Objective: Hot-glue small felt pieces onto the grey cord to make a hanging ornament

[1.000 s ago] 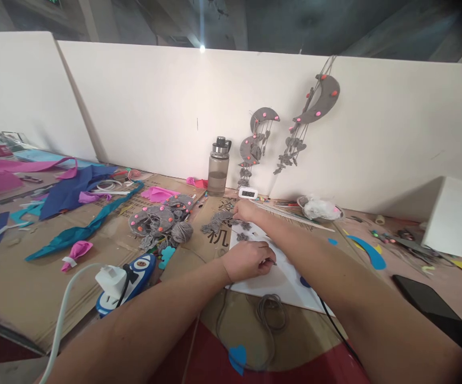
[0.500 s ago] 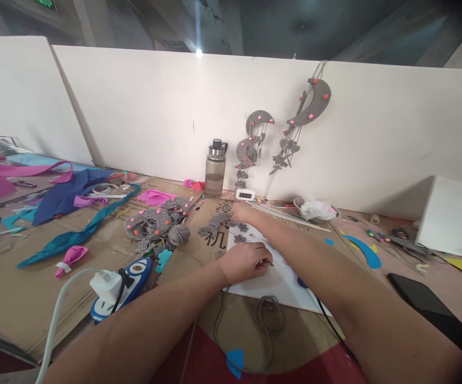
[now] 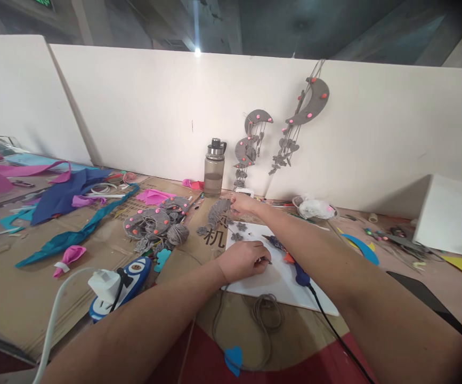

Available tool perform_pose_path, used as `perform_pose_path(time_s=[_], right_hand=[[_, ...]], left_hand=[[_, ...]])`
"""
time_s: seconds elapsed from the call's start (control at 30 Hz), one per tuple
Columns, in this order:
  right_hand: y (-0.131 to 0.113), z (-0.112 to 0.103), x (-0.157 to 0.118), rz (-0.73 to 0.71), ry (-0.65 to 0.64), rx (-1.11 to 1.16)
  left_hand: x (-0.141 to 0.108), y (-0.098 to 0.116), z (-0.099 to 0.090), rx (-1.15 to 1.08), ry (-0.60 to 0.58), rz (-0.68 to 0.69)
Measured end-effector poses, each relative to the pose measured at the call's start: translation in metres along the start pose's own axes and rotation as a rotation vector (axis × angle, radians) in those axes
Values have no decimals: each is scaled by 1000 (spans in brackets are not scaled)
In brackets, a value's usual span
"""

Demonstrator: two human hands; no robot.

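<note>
My left hand [image 3: 242,261] is closed in a pinch above the white board [image 3: 250,288]; a small dark tip pokes out from its fingers, too small to name. Grey cord [image 3: 268,312] runs out from beneath that wrist and lies coiled in front of the board. Farther back, my right hand [image 3: 242,204] has its fingertips closed at the edge of a grey felt piece [image 3: 218,213] over the cardboard. Small grey felt flowers [image 3: 238,229] lie between my hands. Under my right forearm a blue glue gun [image 3: 302,276] with an orange trigger rests on the board.
A water bottle [image 3: 213,170] stands by the white partition, where grey moon hangings [image 3: 316,101] are strung. Left are grey moons with pompoms [image 3: 146,224], a power strip [image 3: 138,269] and coloured fabric [image 3: 71,194]. A phone [image 3: 418,293] lies right.
My right hand has shifted slightly, and the grey felt piece beside it now appears raised and turned. My right forearm moved right, uncovering the glue gun. My left hand stays nearly still.
</note>
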State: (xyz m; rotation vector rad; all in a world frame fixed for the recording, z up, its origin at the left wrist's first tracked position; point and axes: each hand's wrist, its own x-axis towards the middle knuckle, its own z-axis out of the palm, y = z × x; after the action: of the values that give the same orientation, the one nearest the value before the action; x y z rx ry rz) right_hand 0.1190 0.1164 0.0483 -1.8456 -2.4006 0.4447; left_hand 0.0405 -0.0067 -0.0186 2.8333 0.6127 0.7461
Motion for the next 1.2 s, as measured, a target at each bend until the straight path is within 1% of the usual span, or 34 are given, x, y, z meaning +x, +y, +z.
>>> perform_pose_path(time_s=[0.17, 0.33, 0.43, 0.53, 0.6, 0.67, 0.73, 0.83, 0.93, 1.07, 1.2], right_hand=[[-2, 0, -4, 79, -12, 199], [0, 2, 0, 107, 10, 236], [5, 0, 4, 125, 39, 194], [10, -3, 5, 172, 104, 95], [12, -5, 2, 196, 163, 2], [13, -8, -5, 185, 191, -88], [13, -11, -15, 134, 158, -154], [10, -12, -32, 38, 34, -227], [6, -10, -43, -10, -64, -312], [0, -6, -44, -6, -121, -434], [3, -4, -37, 10, -126, -503]], left_hand=[[0, 0, 1, -8, -1, -3], [0, -2, 2, -6, -5, -6], [0, -2, 2, -14, -8, -11], [0, -2, 2, -19, -7, -18], [0, -2, 3, -21, -3, -26], [0, -2, 3, -26, -7, -38], [0, -1, 3, -30, -11, -45], [1, -1, 3, -32, -8, -42], [1, -2, 4, -31, -1, -33], [0, -2, 4, -33, 8, -31], [0, -2, 4, -37, -5, -52]])
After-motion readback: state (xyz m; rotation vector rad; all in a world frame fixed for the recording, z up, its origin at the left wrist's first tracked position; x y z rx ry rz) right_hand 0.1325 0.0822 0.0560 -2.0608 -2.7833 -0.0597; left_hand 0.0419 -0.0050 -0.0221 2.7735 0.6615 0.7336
